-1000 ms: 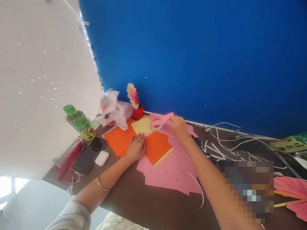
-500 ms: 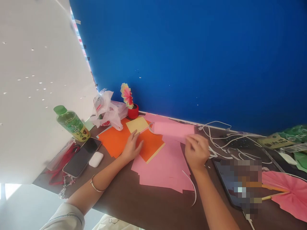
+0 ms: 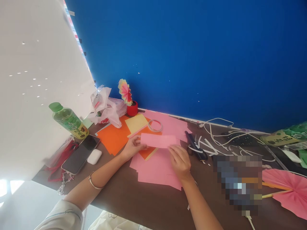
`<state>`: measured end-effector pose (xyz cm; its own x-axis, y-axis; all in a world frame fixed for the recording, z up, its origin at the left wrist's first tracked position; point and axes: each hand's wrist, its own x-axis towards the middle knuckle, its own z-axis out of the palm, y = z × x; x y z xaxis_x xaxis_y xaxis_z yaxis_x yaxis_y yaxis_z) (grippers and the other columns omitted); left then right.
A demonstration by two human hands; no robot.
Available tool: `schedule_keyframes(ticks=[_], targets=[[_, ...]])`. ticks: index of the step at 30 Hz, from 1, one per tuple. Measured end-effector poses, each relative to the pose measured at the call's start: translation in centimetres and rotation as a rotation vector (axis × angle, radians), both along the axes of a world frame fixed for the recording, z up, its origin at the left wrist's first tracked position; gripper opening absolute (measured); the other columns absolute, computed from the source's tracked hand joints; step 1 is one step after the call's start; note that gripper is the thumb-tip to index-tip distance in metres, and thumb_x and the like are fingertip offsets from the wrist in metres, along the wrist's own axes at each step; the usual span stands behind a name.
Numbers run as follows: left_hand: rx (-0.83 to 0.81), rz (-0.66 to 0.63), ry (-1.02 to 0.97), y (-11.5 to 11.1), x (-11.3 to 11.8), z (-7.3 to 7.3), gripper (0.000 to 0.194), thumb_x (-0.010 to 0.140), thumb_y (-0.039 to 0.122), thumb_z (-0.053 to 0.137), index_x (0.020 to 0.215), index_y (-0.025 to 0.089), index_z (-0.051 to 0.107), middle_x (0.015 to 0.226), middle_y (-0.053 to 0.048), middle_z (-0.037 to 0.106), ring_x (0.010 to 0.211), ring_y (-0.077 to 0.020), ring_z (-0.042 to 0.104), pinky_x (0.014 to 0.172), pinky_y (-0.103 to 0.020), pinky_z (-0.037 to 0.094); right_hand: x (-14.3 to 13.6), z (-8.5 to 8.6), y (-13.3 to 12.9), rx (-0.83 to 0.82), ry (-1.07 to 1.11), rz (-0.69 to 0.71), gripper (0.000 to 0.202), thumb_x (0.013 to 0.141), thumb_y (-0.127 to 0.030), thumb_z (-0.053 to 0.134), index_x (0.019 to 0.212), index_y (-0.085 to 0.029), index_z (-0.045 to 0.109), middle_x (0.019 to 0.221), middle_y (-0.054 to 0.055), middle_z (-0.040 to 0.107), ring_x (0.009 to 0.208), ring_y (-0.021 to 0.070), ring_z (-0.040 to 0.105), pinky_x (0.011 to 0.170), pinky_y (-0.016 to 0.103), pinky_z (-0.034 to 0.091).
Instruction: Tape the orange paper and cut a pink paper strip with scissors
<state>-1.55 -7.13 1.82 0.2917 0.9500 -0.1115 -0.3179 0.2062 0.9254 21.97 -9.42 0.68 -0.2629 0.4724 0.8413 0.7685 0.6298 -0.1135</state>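
A pink paper strip [image 3: 157,141] stretches level between my two hands, above the papers on the desk. My left hand [image 3: 133,147] pinches its left end between thumb and fingers. Its lower right corner is held by my right hand [image 3: 179,159], fingers closed. Beneath lie pink sheets [image 3: 155,172], orange sheets [image 3: 112,137] and a yellow sheet [image 3: 136,124]. A roll of tape [image 3: 155,125] rests just behind the strip.
At the left are a green bottle [image 3: 69,120], a phone [image 3: 81,154] and a white case [image 3: 94,157]. A red pot [image 3: 132,109] holds a paper fan. Scissors [image 3: 195,147], white cables [image 3: 220,135] and a pink paper fan [image 3: 287,191] are at the right.
The strip has moved left and down with my right hand. My left hand, open before, has taken hold of its left end. The tape roll and scissors are now uncovered.
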Motion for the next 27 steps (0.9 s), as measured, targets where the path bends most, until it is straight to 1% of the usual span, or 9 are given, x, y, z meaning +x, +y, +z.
schedule_keyframes(ticks=[5,8,13,18,21,24,25,27], targets=[[-0.04,0.014,0.05,-0.15,0.0,0.35,0.039,0.065,0.038,0.074,0.088,0.013,0.055,0.087,-0.009,0.07,0.079,-0.021,0.068,0.078,-0.038,0.053,-0.45,0.15,-0.14,-0.007,0.001,0.015,0.034,0.083,-0.006,0.051,0.107,-0.026,0.063,0.094,0.004,0.07,0.093,0.0199,0.064,0.078,0.038,0.057],[-0.042,0.003,0.084,-0.19,-0.17,0.34,0.037,0.068,0.04,0.071,0.088,0.012,0.058,0.088,-0.01,0.07,0.08,-0.0217,0.068,0.079,-0.038,0.053,-0.47,0.24,-0.15,-0.007,0.03,0.021,0.033,0.083,-0.006,0.051,0.106,-0.026,0.063,0.094,0.004,0.07,0.094,0.02,0.064,0.08,0.038,0.056],[-0.011,-0.022,0.11,-0.25,-0.32,0.4,0.038,0.07,0.042,0.069,0.092,0.012,0.061,0.086,-0.009,0.071,0.076,-0.021,0.068,0.076,-0.036,0.055,-0.19,0.32,-0.12,-0.054,0.062,-0.045,0.029,0.083,-0.01,0.05,0.102,-0.028,0.065,0.092,0.004,0.069,0.091,0.0204,0.065,0.08,0.04,0.055],[-0.014,-0.006,0.131,-0.24,-0.25,0.59,0.036,0.069,0.042,0.069,0.088,0.012,0.061,0.085,-0.009,0.071,0.073,-0.0201,0.068,0.073,-0.034,0.055,-0.04,0.34,0.24,-0.051,0.074,-0.099,0.025,0.08,-0.009,0.054,0.092,-0.028,0.066,0.087,0.004,0.067,0.089,0.0203,0.063,0.079,0.04,0.053],[-0.011,-0.01,0.134,-0.19,-0.32,0.54,0.037,0.07,0.042,0.068,0.09,0.012,0.061,0.084,-0.009,0.07,0.072,-0.0199,0.068,0.072,-0.033,0.054,0.08,0.31,0.47,-0.091,0.105,-0.121,0.021,0.079,-0.011,0.056,0.091,-0.026,0.065,0.091,0.006,0.065,0.089,0.0205,0.062,0.077,0.038,0.053],[-0.014,-0.01,0.134,-0.15,-0.4,0.45,0.038,0.07,0.042,0.067,0.091,0.012,0.06,0.08,-0.008,0.069,0.071,-0.02,0.068,0.072,-0.034,0.054,0.21,0.35,0.47,-0.12,0.131,-0.095,0.018,0.08,-0.013,0.056,0.091,-0.024,0.066,0.095,0.007,0.063,0.087,0.0196,0.062,0.074,0.036,0.055],[-0.012,-0.008,0.129,-0.15,-0.41,0.41,0.039,0.071,0.043,0.067,0.093,0.012,0.059,0.08,-0.008,0.069,0.071,-0.0199,0.067,0.072,-0.034,0.053,0.22,0.4,0.43,-0.128,0.132,-0.085,0.018,0.081,-0.013,0.056,0.091,-0.024,0.065,0.096,0.007,0.062,0.087,0.0195,0.062,0.074,0.036,0.055],[0.012,0.009,0.111,-0.17,-0.41,0.3,0.045,0.072,0.042,0.066,0.104,0.013,0.056,0.079,-0.006,0.068,0.072,-0.019,0.066,0.073,-0.034,0.052,0.18,0.54,0.33,-0.138,0.127,-0.08,0.016,0.082,-0.015,0.056,0.09,-0.024,0.065,0.097,0.007,0.062,0.088,0.0197,0.062,0.076,0.037,0.055]])
